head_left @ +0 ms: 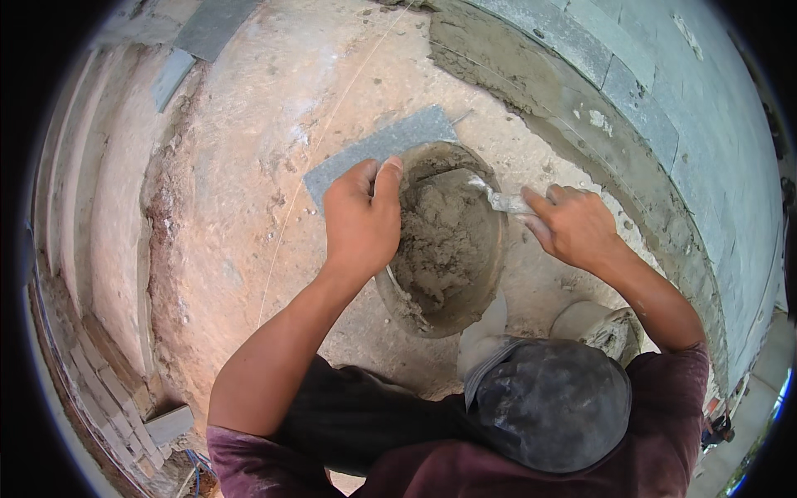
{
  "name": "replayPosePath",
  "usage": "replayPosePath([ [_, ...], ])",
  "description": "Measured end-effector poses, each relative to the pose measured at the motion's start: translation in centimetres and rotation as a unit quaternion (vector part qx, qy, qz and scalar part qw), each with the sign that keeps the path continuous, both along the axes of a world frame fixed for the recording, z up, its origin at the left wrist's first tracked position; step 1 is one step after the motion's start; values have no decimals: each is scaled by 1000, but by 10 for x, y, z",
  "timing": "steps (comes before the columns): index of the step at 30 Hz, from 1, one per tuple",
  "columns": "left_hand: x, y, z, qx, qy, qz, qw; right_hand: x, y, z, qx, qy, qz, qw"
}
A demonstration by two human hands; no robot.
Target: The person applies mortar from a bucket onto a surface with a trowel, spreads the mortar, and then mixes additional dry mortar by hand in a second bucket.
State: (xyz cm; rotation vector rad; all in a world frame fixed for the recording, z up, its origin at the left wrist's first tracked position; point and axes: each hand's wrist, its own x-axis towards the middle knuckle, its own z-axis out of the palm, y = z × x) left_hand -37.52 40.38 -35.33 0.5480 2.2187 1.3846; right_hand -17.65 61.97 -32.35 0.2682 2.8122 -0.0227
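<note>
Below me a round bucket [501, 249] holds wet grey mortar [440, 245]. My left hand [363, 217] is closed on the bucket's left rim, with the thumb along its top. In my right hand [574, 228] is a trowel [508, 203], gripped by its mortar-smeared handle. The trowel's blade lies in the mortar near the far side of the bucket, partly coated. A flat grey stone tile [374, 153] rests on the ground just beyond the bucket, partly hidden behind my left hand and the rim.
A band of spread mortar [531, 79] borders laid grey tiles [722, 166] on the right. A thin string [290, 203] crosses the rough ground. Steps [79, 183] run along the left. Another mortar-smeared container [581, 319] stands near my right arm, beside a dark cap [556, 407].
</note>
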Motion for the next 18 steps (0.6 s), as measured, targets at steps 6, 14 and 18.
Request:
replayPosePath([
  [6,2,-3,-4,21,-16,-3,1000,-2,-15,-25,-295,-40,-76,952],
  [14,3,-6,-4,33,-28,1,999,14,-21,-25,-407,3,-83,910],
  [18,0,-3,-5,20,-9,-7,1000,27,-14,-27,-439,42,-84,893],
])
